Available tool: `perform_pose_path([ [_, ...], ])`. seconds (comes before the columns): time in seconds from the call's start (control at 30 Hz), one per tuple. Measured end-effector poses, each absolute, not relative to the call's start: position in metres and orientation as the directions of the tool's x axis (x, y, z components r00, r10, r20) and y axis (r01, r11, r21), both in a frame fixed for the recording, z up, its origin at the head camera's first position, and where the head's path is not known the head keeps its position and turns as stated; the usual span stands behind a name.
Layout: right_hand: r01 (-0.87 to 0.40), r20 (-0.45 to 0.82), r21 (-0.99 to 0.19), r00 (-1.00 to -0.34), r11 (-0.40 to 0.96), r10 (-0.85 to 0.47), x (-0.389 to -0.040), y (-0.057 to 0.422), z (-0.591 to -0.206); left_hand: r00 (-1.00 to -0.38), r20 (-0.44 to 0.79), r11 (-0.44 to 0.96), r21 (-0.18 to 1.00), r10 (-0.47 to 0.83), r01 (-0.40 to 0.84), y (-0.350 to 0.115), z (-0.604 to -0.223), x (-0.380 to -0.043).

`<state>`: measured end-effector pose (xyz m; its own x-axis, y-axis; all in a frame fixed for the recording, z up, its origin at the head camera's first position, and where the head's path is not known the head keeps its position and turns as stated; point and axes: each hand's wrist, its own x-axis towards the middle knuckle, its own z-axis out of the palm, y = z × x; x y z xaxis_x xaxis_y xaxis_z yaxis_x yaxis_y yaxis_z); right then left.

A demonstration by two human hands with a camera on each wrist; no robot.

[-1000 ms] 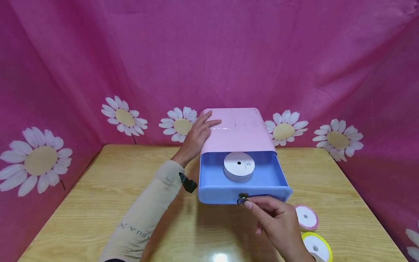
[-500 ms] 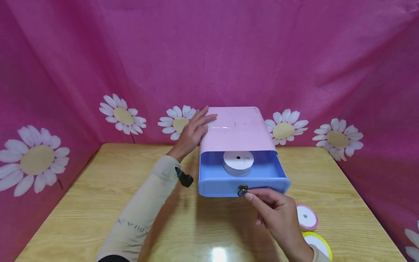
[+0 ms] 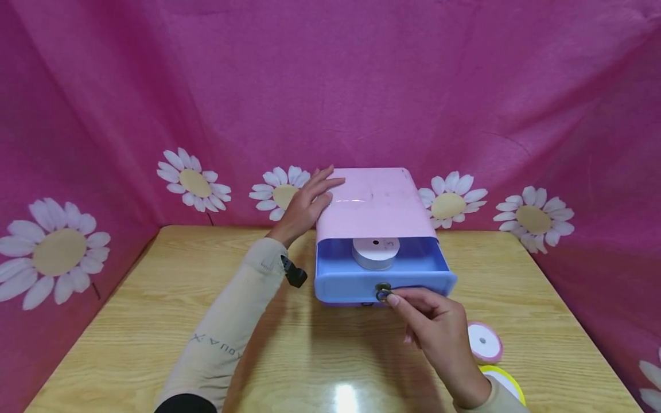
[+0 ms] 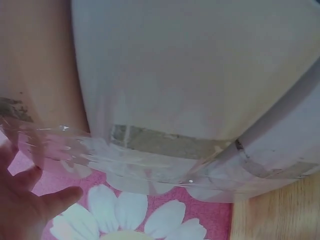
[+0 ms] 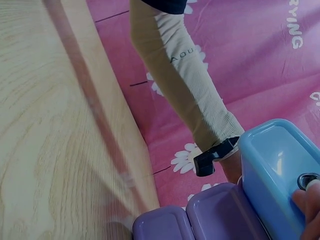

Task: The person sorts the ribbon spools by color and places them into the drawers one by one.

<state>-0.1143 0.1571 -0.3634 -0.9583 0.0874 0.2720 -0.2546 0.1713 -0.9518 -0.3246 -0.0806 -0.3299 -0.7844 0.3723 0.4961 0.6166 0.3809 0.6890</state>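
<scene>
A pink-topped drawer box (image 3: 374, 209) stands on the table with its blue top drawer (image 3: 346, 287) partly pulled out. Inside that drawer lies a white ribbon spool (image 3: 376, 258), its back edge under the pink top. My right hand (image 3: 439, 332) pinches the dark metal ring pull (image 3: 383, 293) on the drawer front; the right wrist view shows the ring pull (image 5: 307, 180) too. My left hand (image 3: 306, 205) rests on the box's upper left edge with fingers extended. Below the blue drawer, purple drawers (image 5: 225, 212) sit closed in the right wrist view.
Two more ribbon spools lie on the table at the right: a pink-rimmed one (image 3: 484, 342) and a yellow-rimmed one (image 3: 503, 381), partly hidden by the right wrist. A magenta flowered cloth (image 3: 361, 86) hangs close behind the wooden table (image 3: 155, 321). Clear tape (image 4: 150, 170) runs along the box.
The blue drawer has slid inward, away from me, with my right hand on its ring pull. More of the spool is now under the pink top. My left hand has shifted slightly on the box.
</scene>
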Motion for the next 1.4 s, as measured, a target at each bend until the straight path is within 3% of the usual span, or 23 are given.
perform_pose_path([
  [0.47,-0.312,0.325,-0.934,-0.944,0.172,0.052,-0.126,0.157,-0.364,-0.798,0.497,0.374,0.707,0.341,0.600,-0.080,-0.336,-0.325],
  [1.4,-0.277,0.300,-0.941,-0.949,0.196,0.101,-0.152,0.156,-0.364,-0.801,0.500,0.366,0.715,0.330,0.596,-0.077,-0.338,-0.327],
])
